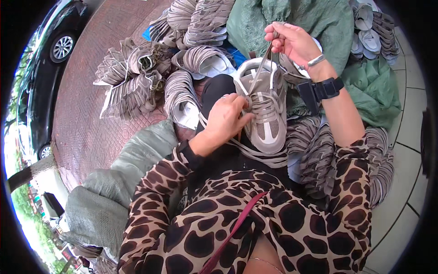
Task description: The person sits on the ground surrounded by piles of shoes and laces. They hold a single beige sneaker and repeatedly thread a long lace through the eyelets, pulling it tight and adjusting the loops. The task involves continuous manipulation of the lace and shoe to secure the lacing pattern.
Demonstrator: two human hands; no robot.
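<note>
A grey-beige sneaker (267, 129) with white trim rests on my dark-clad leg, its toe toward me. My right hand (295, 44) is raised beyond the shoe's collar, thumb and fingers pinched on a shoelace (261, 73). The lace runs taut from the fingers down to the upper eyelets, beside the tongue. On the shoe's left side, my left hand (224, 118) is closed at the eyelet edge; what its fingertips grip is partly hidden. Lacing crosses the front of the tongue. A bundle of loose pale laces (269, 160) lies across my lap under the toe.
Stacks of nested grey shoe uppers (132, 82) lie on the red paving at the left, and more uppers (315, 155) lie at the right. Green woven sacks (315, 23) stand behind the shoe. A grey-green sack (102, 201) lies at my left. A black car (50, 68) stands far left.
</note>
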